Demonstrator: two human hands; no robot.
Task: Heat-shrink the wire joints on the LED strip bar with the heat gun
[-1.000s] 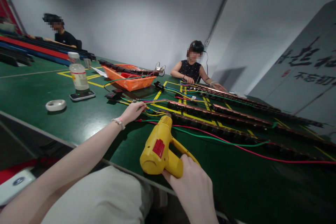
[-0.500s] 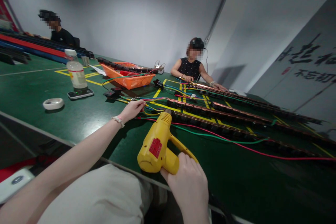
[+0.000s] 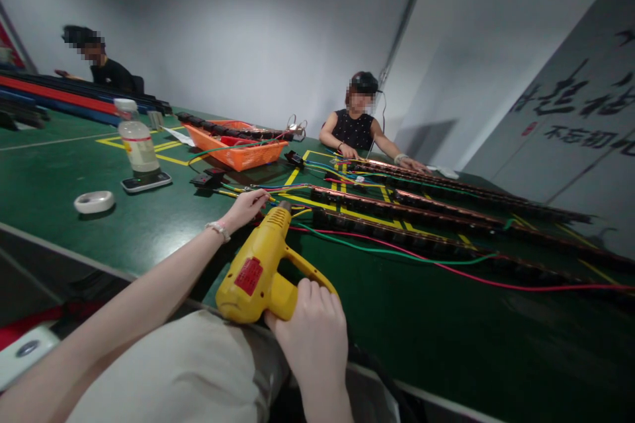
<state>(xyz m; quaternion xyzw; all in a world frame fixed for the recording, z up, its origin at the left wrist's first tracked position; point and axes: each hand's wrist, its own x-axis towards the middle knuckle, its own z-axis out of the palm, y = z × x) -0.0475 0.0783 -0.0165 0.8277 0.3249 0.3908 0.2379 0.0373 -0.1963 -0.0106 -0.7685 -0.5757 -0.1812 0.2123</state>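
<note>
A yellow heat gun (image 3: 255, 263) is gripped by its handle in my right hand (image 3: 315, 327), tilted with its nozzle up and away from me. The nozzle points at the coloured wires (image 3: 299, 209) just right of my left hand (image 3: 247, 205). My left hand pinches some of these wires between thumb and fingertips; exactly which ones is hidden by the fingers. Long dark strips (image 3: 367, 223) with copper edges lie to the right, with wires at their near ends. Left of my left hand, a small black connector (image 3: 208, 180) joins several wires.
An orange basket (image 3: 238, 155) holding more strips stands behind the wires. A bottle (image 3: 136, 139), a phone-like device (image 3: 146, 182) and a white ring-shaped object (image 3: 94, 202) sit at left on the green table (image 3: 59, 225). A co-worker (image 3: 353, 125) works across; another person (image 3: 112, 73) sits far left.
My right hand has moved the heat gun leftward, bringing its nozzle closer to my left hand and the pinched wires. My left hand keeps its pinch. The whole view has shifted slightly.
</note>
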